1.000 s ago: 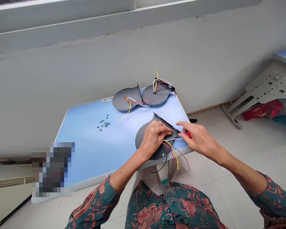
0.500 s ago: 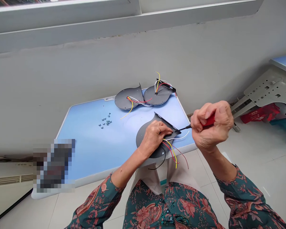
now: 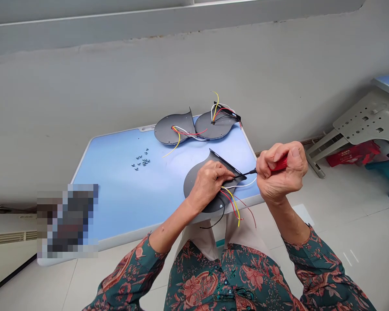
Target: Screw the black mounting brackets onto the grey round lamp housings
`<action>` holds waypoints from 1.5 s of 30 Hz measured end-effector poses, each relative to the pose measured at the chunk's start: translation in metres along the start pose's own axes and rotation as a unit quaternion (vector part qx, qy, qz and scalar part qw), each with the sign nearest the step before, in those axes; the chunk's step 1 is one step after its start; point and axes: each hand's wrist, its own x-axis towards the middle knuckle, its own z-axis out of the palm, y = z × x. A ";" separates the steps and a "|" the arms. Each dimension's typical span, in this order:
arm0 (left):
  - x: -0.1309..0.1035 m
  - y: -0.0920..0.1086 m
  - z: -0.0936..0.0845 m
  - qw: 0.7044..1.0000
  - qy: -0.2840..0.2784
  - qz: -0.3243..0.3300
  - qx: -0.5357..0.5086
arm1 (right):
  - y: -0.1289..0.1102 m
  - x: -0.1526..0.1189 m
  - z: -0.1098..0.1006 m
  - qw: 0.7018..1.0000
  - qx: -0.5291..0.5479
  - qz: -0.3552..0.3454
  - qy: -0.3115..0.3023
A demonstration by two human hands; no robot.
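My right hand (image 3: 281, 175) is wrapped round the red handle of a screwdriver (image 3: 279, 165), its dark shaft pointing left and down. The tip meets the dark grey rounded plate (image 3: 193, 183) near its raised straight edge. Close to that tip, my left hand (image 3: 208, 180) rests on the plate with thumb and fingers pinched together; whatever is between them is hidden. Yellow, red, white, black and brown wires (image 3: 234, 202) come out from the plate beside my left hand and hang over the table's front edge.
Two similar wired plates, a left one (image 3: 168, 129) and a right one (image 3: 218, 129), lie at the back of the blue table (image 3: 116, 190). Several small screws (image 3: 145, 162) are scattered left of centre. A blurred dark object (image 3: 73, 220) lies at the left end. The wall stands behind.
My right hand has moved left with the screwdriver, bringing its tip closer to my left fingertips. My left hand stays on the plate. The camera view has shifted slightly.
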 end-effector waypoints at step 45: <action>0.001 -0.007 -0.005 0.999 -0.028 0.047 0.006 | 0.014 0.005 0.053 0.945 -0.092 0.106 -0.296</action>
